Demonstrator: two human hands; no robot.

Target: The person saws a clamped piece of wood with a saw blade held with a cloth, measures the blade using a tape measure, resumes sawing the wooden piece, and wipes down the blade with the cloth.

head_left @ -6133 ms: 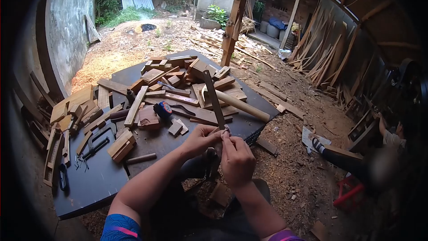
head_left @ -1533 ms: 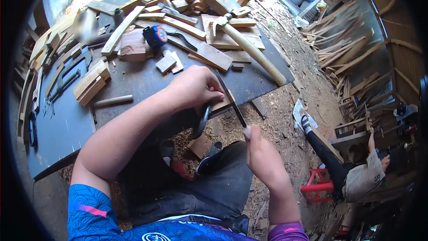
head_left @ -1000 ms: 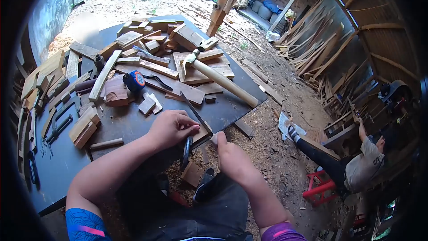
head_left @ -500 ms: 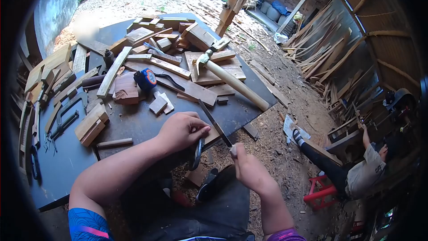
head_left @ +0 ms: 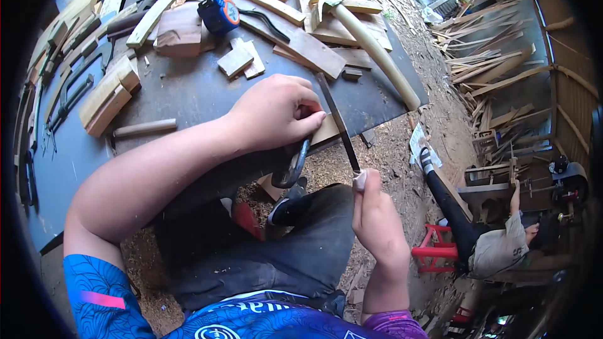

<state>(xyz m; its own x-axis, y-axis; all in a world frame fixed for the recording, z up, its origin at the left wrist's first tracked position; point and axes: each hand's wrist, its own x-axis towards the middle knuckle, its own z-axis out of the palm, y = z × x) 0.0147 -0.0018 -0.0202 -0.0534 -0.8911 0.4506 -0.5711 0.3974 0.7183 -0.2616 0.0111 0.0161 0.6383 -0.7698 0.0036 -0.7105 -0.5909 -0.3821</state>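
My right hand (head_left: 380, 220) is wrapped round the pale handle of a file (head_left: 338, 116). The file's long dark blade points up and away across the table's edge. My left hand (head_left: 276, 113) is closed, thumb and fingers gripping a small light wood piece (head_left: 326, 130) at that edge, most of it covered by the hand. The blade lies against or just over this piece; exact contact is hard to tell. Below my left hand hangs the dark curved metal frame of a clamp (head_left: 295, 166), its upper part hidden.
On the dark table (head_left: 182, 100) lie a hammer (head_left: 370, 44), a blue tape measure (head_left: 218, 15), a short wooden rod (head_left: 146, 127) and many wood blocks. Another clamp (head_left: 72, 97) is at left. A seated person (head_left: 502, 248) works at right near a red stool (head_left: 433, 248). Wood strips (head_left: 490, 56) are piled behind.
The head view has tilted down, so the table items sit higher and more of my shirt shows. Both hands keep their holds; the file still crosses the wood piece at the edge.
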